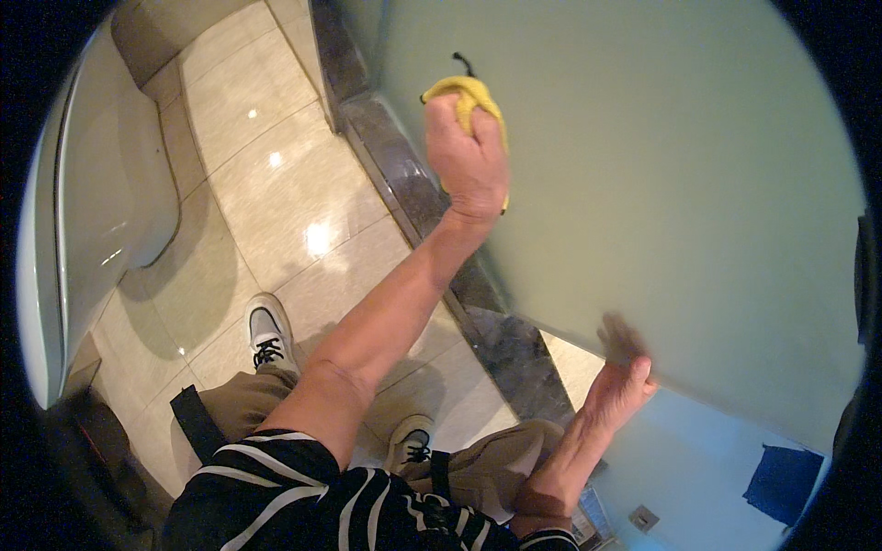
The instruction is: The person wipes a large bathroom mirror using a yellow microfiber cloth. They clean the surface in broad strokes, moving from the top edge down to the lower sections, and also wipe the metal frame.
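My left hand (468, 155) is closed on a yellow cloth (458, 86) with dark edging and presses it against a large frosted glass panel (654, 172). A short black loop sticks out above the cloth. Lower right, my right hand (620, 386) is at the panel's near edge, its thumb on my side and its fingers seen blurred behind the glass.
A dark stone curb (413, 179) runs along the foot of the glass. Beige floor tiles (275, 158) lie under my shoes (269, 330). On the left stands a glossy white bathroom fixture (117, 172). A dark cloth (785, 482) hangs at the lower right.
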